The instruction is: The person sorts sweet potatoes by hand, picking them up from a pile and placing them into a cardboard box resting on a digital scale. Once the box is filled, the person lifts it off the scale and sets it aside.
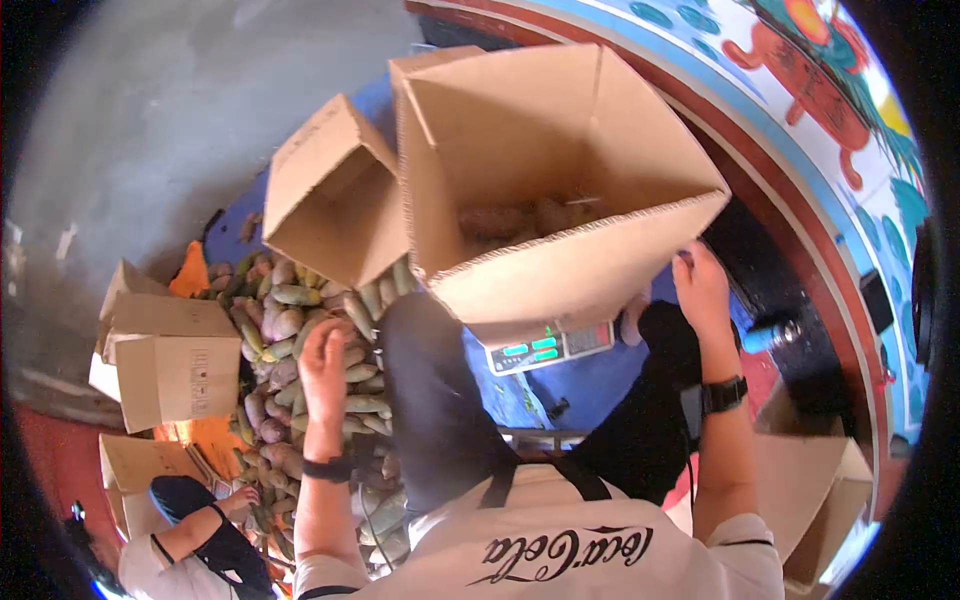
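A large open cardboard box (560, 250) rests on a digital scale (550, 348) between my knees, with some brownish-purple vegetables (500, 220) at its bottom. My left hand (323, 362) is raised over a pile of long green and purplish vegetables (285, 325); its fingers point away from me, loosely bent, with nothing visible in them. Close by the box's right corner is my right hand (703, 290), fingers loosely curled, a dark gap showing between thumb and fingertips. The scale's display glows green.
A smaller open box (340, 200) leans against the large one's left side. More boxes stand at the left (180, 350) and lower right (810, 490). Another person (200, 550) reaches into the pile at lower left. A blue bottle (765, 338) lies by the painted wall.
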The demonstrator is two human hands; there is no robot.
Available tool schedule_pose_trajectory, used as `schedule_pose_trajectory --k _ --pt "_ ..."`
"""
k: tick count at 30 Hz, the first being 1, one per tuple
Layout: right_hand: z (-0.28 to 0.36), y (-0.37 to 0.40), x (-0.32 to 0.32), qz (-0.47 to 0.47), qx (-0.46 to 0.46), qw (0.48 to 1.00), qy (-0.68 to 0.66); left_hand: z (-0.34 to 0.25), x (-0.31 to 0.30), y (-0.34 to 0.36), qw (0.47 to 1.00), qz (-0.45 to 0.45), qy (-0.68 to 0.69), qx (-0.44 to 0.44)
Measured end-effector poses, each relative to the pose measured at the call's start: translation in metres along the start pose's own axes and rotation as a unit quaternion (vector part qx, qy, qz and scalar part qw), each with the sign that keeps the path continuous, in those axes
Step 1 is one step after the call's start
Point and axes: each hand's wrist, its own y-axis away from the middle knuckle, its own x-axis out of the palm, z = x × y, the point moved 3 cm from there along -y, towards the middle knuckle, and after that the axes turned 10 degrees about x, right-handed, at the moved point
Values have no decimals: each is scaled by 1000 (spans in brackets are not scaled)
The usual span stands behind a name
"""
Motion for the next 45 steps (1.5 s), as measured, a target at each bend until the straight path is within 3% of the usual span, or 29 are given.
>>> schedule_pose_trajectory --k 3,6,7,10,13,21,29,32,35,38,40,42,44,45 --pt "0 -1 1 -14 -7 1000 12 -8 4 8 998 47 -26 14" --pt "2 -1 0 -3 19 1000 11 -31 26 16 997 32 -25 62" --pt "1 -1 0 -6 25 1000 14 -34 31 19 990 48 -83 108" --pt "2 0 -1 -19 28 999 13 -46 47 21 936 117 -242 227" --pt "-1 -1 -1 -25 15 999 21 -38 64 31 896 153 -302 287" --pt "-2 -2 -2 10 48 999 14 -35 70 35 874 141 -337 320" --pt "-20 -6 5 -2 11 1000 -19 -36 61 34 903 66 -278 322" --pt "-13 -4 0 20 23 999 -16 -28 37 30 921 5 -260 292" --pt "-12 -3 0 36 41 998 -32 -4 6 28 947 -60 -244 199" --pt "-18 -5 1 33 39 998 -48 51 -35 38 943 -111 -299 97" --pt "-20 -6 2 31 40 998 -40 96 -59 55 937 -141 -309 83" --pt "-18 -6 1 38 30 998 -34 151 -83 79 913 -46 -396 -86" --pt "-17 -6 2 45 21 998 -28 213 -100 118 872 29 -470 -134" --pt "-17 -6 3 48 21 998 -20 217 -98 131 866 72 -464 -174"
